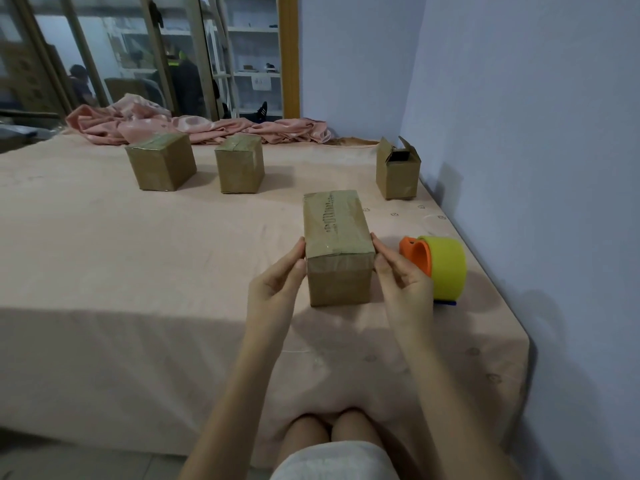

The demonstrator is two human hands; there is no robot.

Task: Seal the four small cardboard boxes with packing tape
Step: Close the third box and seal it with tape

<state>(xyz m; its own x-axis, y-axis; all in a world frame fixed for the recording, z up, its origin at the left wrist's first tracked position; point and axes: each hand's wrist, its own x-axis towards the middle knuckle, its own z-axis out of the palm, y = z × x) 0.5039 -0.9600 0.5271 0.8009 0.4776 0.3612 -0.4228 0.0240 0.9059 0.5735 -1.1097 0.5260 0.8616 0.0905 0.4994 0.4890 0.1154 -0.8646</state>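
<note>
Across the upper left of the frame I see glass doors (pixel 114 53) with shelves behind them, and a crumpled pink blanket (pixel 194 128) along the far edge of the bed (pixel 104 271), which has a pale pink sheet over it. Below the blanket stand two taped boxes, the left box (pixel 161 161) and the middle box (pixel 239 164), apart from each other. At centre frame my left hand (pixel 275 289) and right hand (pixel 403 284) grip the near box (pixel 337 247) from either side, fingers curled against its walls; tape runs along its top. Just right of it lies the tape dispenser (pixel 440 266), yellow and orange. At upper right an open box (pixel 398 169) sits near the blue-grey wall (pixel 536 133).
</note>
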